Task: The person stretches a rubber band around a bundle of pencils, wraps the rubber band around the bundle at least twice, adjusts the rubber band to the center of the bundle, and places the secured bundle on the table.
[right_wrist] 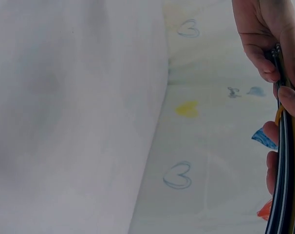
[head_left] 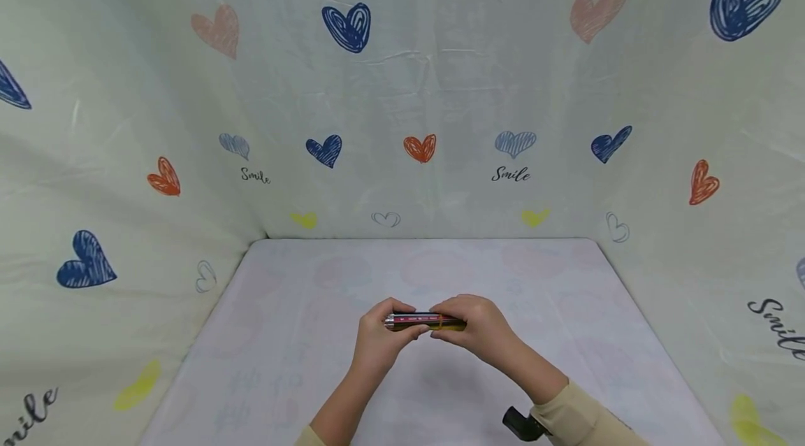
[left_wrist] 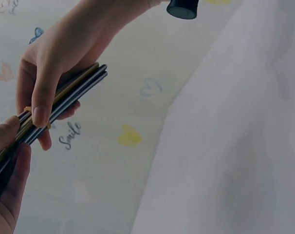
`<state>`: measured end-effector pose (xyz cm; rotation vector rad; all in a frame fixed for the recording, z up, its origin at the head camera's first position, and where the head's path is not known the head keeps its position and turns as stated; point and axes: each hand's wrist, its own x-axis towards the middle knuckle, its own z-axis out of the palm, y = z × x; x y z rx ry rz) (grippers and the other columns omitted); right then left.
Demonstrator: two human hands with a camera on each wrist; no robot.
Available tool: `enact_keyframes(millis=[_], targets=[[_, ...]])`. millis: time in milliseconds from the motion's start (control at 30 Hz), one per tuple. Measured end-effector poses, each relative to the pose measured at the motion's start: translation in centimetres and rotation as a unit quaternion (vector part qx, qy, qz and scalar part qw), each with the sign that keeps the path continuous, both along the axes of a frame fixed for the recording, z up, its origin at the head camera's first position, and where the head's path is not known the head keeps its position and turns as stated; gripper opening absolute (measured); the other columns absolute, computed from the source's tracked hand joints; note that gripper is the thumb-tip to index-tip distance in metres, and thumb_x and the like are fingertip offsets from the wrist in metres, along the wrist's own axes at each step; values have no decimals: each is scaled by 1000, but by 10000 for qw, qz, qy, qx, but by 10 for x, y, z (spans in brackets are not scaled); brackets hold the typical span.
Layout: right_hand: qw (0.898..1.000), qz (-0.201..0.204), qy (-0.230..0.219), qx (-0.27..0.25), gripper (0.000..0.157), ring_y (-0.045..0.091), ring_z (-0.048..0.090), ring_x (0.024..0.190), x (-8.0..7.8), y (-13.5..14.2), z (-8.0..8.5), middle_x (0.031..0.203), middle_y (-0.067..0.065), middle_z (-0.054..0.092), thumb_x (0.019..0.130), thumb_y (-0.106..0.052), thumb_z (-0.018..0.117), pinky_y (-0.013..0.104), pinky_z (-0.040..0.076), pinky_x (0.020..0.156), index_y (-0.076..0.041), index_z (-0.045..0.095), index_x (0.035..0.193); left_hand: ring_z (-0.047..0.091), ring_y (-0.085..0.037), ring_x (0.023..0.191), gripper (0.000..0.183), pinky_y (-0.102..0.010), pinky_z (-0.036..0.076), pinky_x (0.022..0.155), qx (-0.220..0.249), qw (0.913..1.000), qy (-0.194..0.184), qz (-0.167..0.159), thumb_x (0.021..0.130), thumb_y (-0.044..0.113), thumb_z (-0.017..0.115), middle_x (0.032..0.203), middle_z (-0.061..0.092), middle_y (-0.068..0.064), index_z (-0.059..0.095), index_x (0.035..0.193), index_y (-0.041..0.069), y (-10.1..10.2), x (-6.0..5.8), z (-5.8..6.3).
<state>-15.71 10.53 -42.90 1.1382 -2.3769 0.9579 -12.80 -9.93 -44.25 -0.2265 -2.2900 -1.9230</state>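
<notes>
A slim bundle of pencils [head_left: 411, 321], dark with red, gold and silver stripes, is held level above the table in front of me. An orange rubber band [head_left: 441, 322] goes round it, right of its middle. My left hand [head_left: 381, 337] grips the left end between thumb and fingers. At the opposite end my right hand [head_left: 481, 324] pinches the bundle close to the band. The left wrist view shows pencil ends [left_wrist: 102, 70] sticking out past the right hand's fingers. Both hands' fingers hide part of the bundle.
Below the hands lies a white tabletop [head_left: 302, 362] with rounded far corners. Pale curtains [head_left: 415, 82] printed with hearts and "Smile" hang behind it and on both sides. A black cylindrical device [head_left: 523, 423] sits at the right wrist, by the beige sleeve [head_left: 581, 414].
</notes>
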Motion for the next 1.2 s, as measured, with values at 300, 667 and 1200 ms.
enact_keyframes(millis=[300, 667, 1200], targets=[[9978, -379, -421, 358, 35, 3, 61, 78, 3, 14, 1, 93, -9, 69, 74, -18, 86, 24, 51, 67, -16, 73, 106, 67, -16, 75, 32, -28, 55, 63, -188, 9997, -120, 125, 73, 11, 87, 92, 66, -5, 65, 97, 12, -10, 0, -5], [9797, -448, -1851, -632, 33, 7, 61, 80, 3, 30, -10, 100, -5, 69, 78, -12, 83, 28, 52, 66, -15, 71, 109, 61, -17, 88, 41, -26, 51, 80, -106, 9989, -343, 311, 76, 5, 83, 103, 61, -8, 60, 111, 6, -26, -2, -1], [9359, -712, -2599, -2269, 31, 14, 62, 92, 7, 24, -31, 106, 3, 66, 80, -5, 79, 26, 53, 74, -11, 69, 109, 59, -13, 85, 25, -23, 50, 74, 786, 9958, -339, 329, 89, 6, 70, 104, 61, -15, 63, 113, -2, -29, -3, -10]])
